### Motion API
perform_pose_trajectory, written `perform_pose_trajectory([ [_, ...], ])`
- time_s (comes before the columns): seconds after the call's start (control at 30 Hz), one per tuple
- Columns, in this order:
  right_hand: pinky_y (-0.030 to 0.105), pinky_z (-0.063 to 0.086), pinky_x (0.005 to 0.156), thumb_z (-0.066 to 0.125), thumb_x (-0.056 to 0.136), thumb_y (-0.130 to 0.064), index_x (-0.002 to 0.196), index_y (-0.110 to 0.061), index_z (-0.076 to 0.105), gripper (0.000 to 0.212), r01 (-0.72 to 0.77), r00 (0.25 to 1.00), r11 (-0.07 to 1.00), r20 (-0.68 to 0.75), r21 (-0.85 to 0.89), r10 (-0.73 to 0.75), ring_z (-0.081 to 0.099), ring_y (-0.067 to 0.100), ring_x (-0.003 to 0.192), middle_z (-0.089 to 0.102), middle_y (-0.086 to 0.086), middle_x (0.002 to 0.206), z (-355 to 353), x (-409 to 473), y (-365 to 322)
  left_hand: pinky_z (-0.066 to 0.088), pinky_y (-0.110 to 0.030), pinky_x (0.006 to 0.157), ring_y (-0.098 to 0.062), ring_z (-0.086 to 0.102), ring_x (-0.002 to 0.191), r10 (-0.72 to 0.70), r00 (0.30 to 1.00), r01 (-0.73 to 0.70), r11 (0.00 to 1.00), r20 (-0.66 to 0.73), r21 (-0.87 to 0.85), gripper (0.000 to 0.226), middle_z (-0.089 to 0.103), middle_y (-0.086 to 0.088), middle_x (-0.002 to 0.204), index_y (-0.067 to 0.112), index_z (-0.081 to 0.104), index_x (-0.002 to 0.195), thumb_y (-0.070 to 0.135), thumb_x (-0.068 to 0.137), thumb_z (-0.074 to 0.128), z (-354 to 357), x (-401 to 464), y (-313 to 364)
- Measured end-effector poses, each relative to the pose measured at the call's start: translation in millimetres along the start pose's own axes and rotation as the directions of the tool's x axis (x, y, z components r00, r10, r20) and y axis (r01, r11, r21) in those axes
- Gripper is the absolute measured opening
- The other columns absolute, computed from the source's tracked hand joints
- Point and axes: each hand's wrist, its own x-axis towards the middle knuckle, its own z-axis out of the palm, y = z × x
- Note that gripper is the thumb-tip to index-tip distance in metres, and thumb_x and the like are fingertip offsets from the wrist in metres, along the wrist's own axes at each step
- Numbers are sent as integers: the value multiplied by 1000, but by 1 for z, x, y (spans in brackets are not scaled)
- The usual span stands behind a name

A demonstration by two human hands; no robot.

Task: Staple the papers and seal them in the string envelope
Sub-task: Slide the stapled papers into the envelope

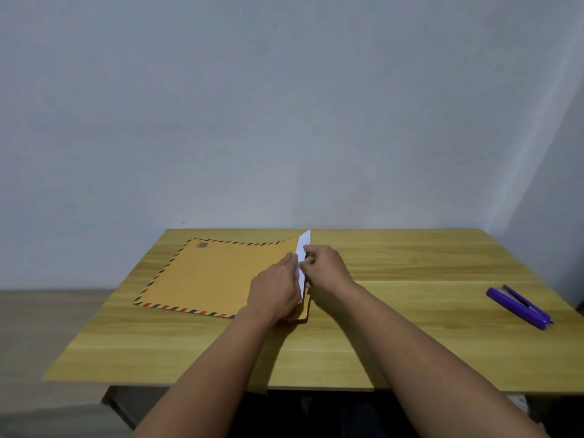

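Feeding the white papers into the envelope at frame centre, right hand pinching the sheets, left hand holding the mouth, fingers straight; next, pushing them fully in

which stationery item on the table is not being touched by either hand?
The purple stapler, alone near the table's right edge. Both the left hand and right hand are at the white papers and string envelope.
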Motion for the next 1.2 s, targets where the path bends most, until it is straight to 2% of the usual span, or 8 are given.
perform_pose_trajectory([
  [0.1, 43, 58, 67, 56, 89, -4, 118, -8, 71, 33, -19, 1000, 1000, -22, 13, 19, 72, 32, 66, 73, 9, 78, 5, -2, 1, 51, -39, 76, -31, 61, 109, -47, 996, 45, 999, 74, 23, 14, 51, -1, 146, 21, 51, 101, 25, 96, 38, 2, 2, -5],
  [0.2, 43, 49, 56, 53, 84, -1, 88, -5, 63, 12, -61, 998, 996, -14, 60, 62, 57, 25, 48, 55, 4, 61, 5, -5, 5, 49, -41, 86, -27, 50, 131, -94, 986, 95, 995, 135, -4, 25, 31, -3, 163, 26, 59, 113, 26, 92, 45, 9, 1, -15],
  [0.27, 40, 43, 54, 53, 81, 0, 107, 9, 60, 28, -107, 994, 987, -13, 124, 109, 54, 23, 46, 53, 7, 61, 5, -7, 10, 49, -40, 86, -29, 53, 128, -114, 984, 116, 993, 134, -9, 29, 32, -5, 162, 25, 58, 119, 24, 92, 49, 11, 0, -17],
  [0.47, 49, 61, 69, 55, 86, 2, 122, 11, 61, 37, -96, 995, 992, -31, 84, 99, 70, 33, 60, 74, 18, 68, 5, -9, 14, 52, -39, 69, -28, 62, 89, -80, 997, 79, 997, 18, 12, 16, 62, -2, 106, 20, 55, 112, 24, 98, 50, 9, 1, -16],
  [0.63, 51, 58, 63, 52, 83, -4, 117, 2, 65, 37, -96, 990, 992, -92, 86, 103, 68, 35, 65, 74, 16, 74, 7, -6, 16, 50, -34, 63, -22, 59, 87, -82, 989, 54, 975, 126, 218, 28, 64, -2, 112, 17, 63, 119, 29, 96, 52, 12, 1, -20],
  [0.83, 37, 33, 58, 47, 73, -9, 101, 3, 62, 33, -79, 981, 989, -165, 125, 99, 42, 22, 61, 64, 19, 72, 7, -2, 17, 53, -41, 75, -29, 58, 115, -25, 997, 17, 995, 74, 101, 43, 44, -1, 153, 16, 47, 139, 21, 96, 46, 16, -5, -16],
  [1.03, 39, 53, 59, 59, 79, -14, 90, -16, 73, 18, -72, 993, 991, -88, 110, 81, 68, 29, 68, 69, -4, 67, 12, 5, -2, 51, -41, 66, -31, 60, 104, 32, 999, -32, 999, -18, 10, 40, 47, 3, 149, 21, 46, 137, 17, 98, 39, 12, -5, -1],
  [1.2, 60, 61, 75, 55, 82, -5, 102, -2, 75, 28, -90, 986, 966, 157, 244, 52, 71, 28, 63, 77, 22, 79, 12, 9, 2, 55, -44, 77, -29, 61, 110, 37, 999, -38, 999, -38, -30, 43, 46, 3, 152, 25, 45, 143, 23, 100, 41, 3, -9, -6],
])
